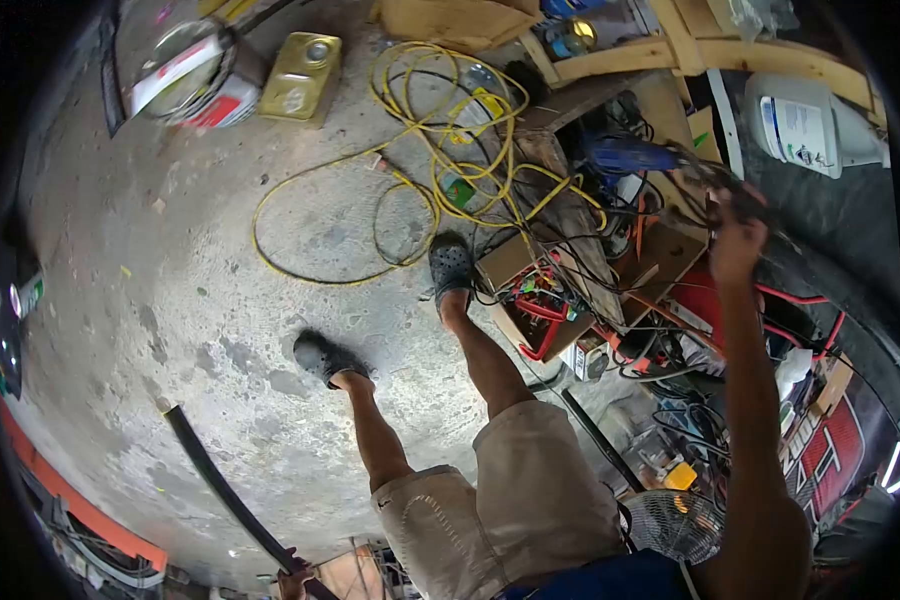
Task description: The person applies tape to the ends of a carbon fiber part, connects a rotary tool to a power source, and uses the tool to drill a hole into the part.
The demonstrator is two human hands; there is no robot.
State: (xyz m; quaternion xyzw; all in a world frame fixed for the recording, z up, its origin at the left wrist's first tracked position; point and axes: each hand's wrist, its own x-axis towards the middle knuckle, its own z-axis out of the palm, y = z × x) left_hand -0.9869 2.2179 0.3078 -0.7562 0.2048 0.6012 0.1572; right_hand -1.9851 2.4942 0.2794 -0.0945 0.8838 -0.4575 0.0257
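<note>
One strip (222, 489) in left hand (295, 577), right hand (739, 240) blurred, label (794, 131) illegible

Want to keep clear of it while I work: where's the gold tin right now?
In the head view, the gold tin sits on the floor at upper left, between the open bucket and the looped yellow cable.

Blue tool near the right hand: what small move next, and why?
I'd probably slow the right hand and check for snags before pulling anything: it looks motion-blurred, the blue tool sits among tangled cords and boxes, and the left hand, holding a long black tube, isn't free to help.
</note>
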